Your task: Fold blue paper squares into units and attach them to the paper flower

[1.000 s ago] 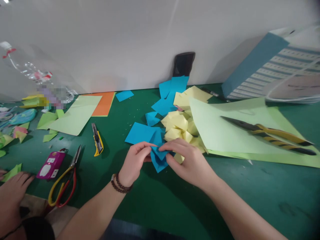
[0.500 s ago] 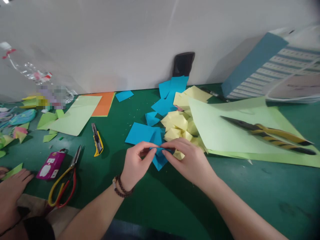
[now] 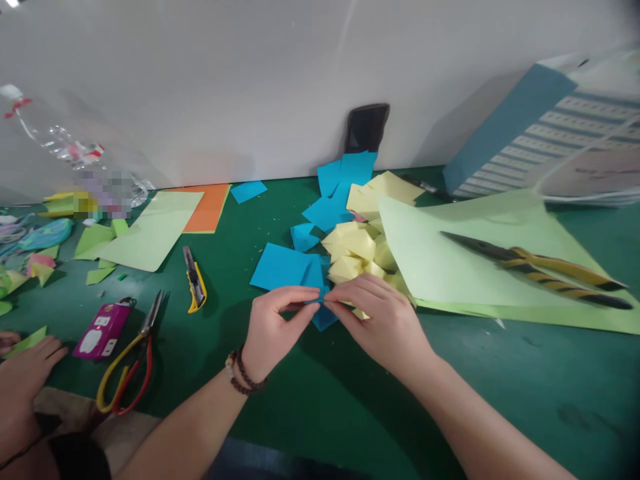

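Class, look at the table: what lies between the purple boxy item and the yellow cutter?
A pair of scissors lies between the purple boxy item and the yellow cutter, its blades pointing away from the wearer. The head view shows this.

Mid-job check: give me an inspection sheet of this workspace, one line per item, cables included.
Surface: green table, small paper scraps scattered on it, dark marks at right.
Things in use: blue paper piece between the fingertips; blue sheets and folded yellow paper just beyond.
Clutter: cutter, scissors and purple box at left; pliers on a pale green sheet at right.
Hands: left hand and right hand both pinch the blue paper piece.
Cables: nothing seen for certain.
Surroundings: pale wall behind, striped bag right, another person's hand left.
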The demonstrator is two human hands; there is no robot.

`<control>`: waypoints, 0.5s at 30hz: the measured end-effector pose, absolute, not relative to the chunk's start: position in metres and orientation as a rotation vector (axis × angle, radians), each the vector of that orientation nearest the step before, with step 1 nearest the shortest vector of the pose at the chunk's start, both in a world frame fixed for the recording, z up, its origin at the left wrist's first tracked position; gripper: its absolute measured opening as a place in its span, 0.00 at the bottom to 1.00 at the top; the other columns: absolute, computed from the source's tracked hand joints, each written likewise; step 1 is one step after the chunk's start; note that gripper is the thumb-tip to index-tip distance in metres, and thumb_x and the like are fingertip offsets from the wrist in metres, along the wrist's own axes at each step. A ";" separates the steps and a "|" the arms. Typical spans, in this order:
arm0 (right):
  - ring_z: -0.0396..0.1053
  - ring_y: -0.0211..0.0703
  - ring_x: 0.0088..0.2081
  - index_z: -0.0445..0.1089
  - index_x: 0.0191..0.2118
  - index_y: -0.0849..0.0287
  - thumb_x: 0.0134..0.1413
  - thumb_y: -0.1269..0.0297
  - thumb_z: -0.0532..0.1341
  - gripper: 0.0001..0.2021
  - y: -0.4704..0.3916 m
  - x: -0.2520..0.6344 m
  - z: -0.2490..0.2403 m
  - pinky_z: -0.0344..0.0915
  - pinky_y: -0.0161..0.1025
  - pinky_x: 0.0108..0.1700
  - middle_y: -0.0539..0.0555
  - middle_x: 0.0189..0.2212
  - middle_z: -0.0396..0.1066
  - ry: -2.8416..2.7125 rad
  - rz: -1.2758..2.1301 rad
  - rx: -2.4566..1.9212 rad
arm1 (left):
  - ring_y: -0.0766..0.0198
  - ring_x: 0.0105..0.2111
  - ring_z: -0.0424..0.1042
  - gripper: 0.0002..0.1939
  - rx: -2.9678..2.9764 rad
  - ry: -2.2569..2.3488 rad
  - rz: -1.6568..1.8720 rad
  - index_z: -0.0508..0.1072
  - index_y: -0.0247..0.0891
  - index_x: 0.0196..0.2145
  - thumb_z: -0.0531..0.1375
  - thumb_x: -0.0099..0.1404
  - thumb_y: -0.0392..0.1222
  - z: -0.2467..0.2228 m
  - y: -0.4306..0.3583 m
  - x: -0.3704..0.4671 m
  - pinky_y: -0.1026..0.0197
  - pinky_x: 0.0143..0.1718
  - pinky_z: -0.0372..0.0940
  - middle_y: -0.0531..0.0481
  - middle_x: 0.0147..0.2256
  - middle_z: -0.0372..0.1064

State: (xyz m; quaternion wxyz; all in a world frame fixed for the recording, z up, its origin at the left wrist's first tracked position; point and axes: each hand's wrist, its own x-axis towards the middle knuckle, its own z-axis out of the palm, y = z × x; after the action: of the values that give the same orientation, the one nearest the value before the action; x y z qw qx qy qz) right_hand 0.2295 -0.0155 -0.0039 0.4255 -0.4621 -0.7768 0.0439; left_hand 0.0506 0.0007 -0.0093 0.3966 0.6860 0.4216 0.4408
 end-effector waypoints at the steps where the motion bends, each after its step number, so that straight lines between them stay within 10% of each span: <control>1: 0.72 0.41 0.32 0.72 0.33 0.56 0.59 0.71 0.61 0.04 -0.015 0.230 -0.003 0.71 0.39 0.35 0.51 0.29 0.77 -1.949 0.096 -1.152 | 0.62 0.39 0.79 0.04 1.757 1.067 1.120 0.79 0.38 0.35 0.64 0.61 0.34 -0.009 0.001 0.051 0.65 0.38 0.75 0.48 0.38 0.79; 15: 0.71 0.36 0.26 0.70 0.33 0.56 0.58 0.68 0.60 0.03 -0.021 0.222 -0.003 0.68 0.33 0.28 0.50 0.28 0.74 -1.745 0.292 -1.297 | 0.62 0.44 0.75 0.14 1.614 1.075 0.975 0.73 0.40 0.45 0.62 0.60 0.34 -0.009 -0.002 0.054 0.65 0.40 0.73 0.47 0.45 0.75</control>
State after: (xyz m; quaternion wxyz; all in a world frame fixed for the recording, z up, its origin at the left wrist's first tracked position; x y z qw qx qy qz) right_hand 0.2223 -0.0215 -0.0029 0.4563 -0.5262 -0.7077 0.1185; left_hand 0.0540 -0.0024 -0.0094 0.4665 0.6577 0.4381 0.3973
